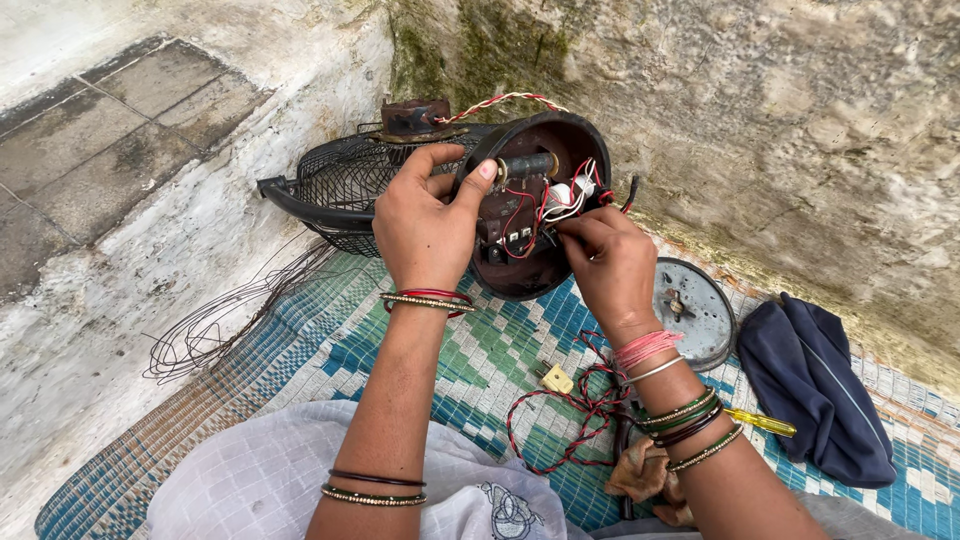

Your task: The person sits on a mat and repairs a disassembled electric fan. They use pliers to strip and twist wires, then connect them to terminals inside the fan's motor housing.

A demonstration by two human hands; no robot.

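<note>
Both forearms reach forward and up from the bottom of the view, bare, each ringed with bangles at the wrist and again lower down. The left hand (425, 225) is raised with its back to the camera, fingers curled over at the top and the thumb stretched out to the right, pressing sideways. The right hand (610, 265) sits just beside it, slightly lower, wrist bent inward, fingertips (572, 228) pinched together and pointing left toward the other hand.
</note>
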